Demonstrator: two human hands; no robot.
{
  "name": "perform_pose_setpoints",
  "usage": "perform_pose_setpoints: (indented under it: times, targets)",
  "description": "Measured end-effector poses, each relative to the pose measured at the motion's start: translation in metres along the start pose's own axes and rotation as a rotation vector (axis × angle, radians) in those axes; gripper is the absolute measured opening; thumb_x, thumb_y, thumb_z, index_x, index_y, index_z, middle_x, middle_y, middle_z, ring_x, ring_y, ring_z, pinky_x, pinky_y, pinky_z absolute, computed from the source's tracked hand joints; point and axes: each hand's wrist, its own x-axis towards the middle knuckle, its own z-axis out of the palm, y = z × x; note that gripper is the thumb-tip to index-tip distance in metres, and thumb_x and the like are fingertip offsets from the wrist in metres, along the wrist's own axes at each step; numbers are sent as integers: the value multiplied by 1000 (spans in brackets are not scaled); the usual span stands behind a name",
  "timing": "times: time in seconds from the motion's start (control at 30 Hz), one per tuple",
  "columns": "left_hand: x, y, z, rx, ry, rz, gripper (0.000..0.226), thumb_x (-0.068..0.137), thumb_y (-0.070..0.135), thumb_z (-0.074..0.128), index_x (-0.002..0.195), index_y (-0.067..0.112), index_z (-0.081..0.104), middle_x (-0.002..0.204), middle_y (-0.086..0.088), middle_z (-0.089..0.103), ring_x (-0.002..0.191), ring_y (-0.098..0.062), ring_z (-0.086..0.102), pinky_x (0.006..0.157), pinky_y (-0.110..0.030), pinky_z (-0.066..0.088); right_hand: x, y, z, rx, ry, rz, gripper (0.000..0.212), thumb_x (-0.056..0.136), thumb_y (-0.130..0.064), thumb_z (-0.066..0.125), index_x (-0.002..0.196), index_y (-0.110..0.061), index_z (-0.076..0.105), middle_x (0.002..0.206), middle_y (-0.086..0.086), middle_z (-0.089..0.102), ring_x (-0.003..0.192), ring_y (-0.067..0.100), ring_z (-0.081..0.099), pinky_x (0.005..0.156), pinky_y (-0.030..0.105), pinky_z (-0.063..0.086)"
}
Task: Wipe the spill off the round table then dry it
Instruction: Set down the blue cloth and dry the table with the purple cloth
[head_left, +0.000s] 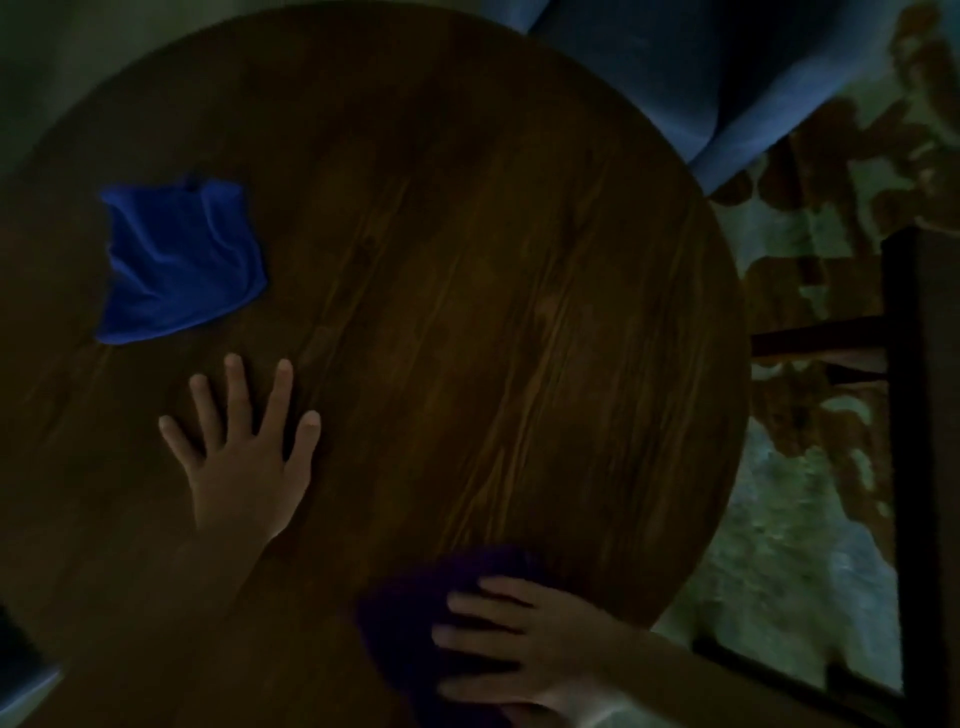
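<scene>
A round wooden table (467, 260) fills most of the dim head view. My left hand (244, 457) lies flat on the tabletop with fingers spread, holding nothing. My right hand (519, 644) presses down on a dark purple cloth (415, 613) near the table's front edge, fingers laid over it. A crumpled blue cloth (176, 265) rests loose on the table's left side, just beyond my left hand's fingertips and apart from them. No spill shows on the wood in this light.
A blue upholstered seat or cushion (727, 67) sits beyond the table's far right edge. A dark wooden chair frame (904, 415) stands to the right over a patterned floor (810, 493).
</scene>
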Motion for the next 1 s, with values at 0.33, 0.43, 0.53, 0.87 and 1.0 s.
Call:
perform_pose_setpoints:
  times: [0.33, 0.43, 0.53, 0.87, 1.0]
  targets:
    - [-36, -54, -33, -73, -59, 28, 77, 92, 76, 8, 162, 44, 0, 172, 3, -14, 157, -22, -19, 125, -56, -8, 22, 182, -74, 140, 371, 1473, 71, 99, -58, 21, 164, -30, 26, 173, 6, 20, 160, 31, 16, 129, 51, 14]
    - [-59, -91, -27, -98, -81, -59, 77, 93, 73, 8, 163, 43, -1, 172, 1, -14, 157, -24, -16, 125, -58, -6, 88, 174, -83, 151, 379, 1495, 73, 99, -60, 17, 165, -29, 22, 173, 5, 20, 160, 30, 14, 129, 51, 12]
    - [-72, -123, -20, -85, -60, -91, 73, 97, 68, 11, 164, 40, 1, 170, 0, -17, 157, -25, -16, 125, -57, -8, 149, 149, -87, 135, 323, 1335, 73, 96, -58, 21, 163, -30, 28, 171, 5, 27, 159, 30, 21, 127, 50, 15]
    - [-88, -146, -4, -75, -7, -56, 66, 101, 64, 7, 163, 40, 4, 172, -3, -11, 157, -28, -13, 125, -56, -7, 306, 23, -87, 68, 163, 757, 67, 100, -55, 31, 158, -25, 43, 164, 11, 41, 153, 37, 36, 124, 54, 27]
    - [-95, -147, -3, -83, 0, -34, 67, 101, 64, 6, 163, 39, 7, 172, -5, -5, 158, -29, -10, 125, -56, -6, 311, 19, -87, 43, 116, 674, 69, 101, -57, 28, 161, -26, 36, 168, 10, 34, 156, 36, 29, 126, 53, 21]
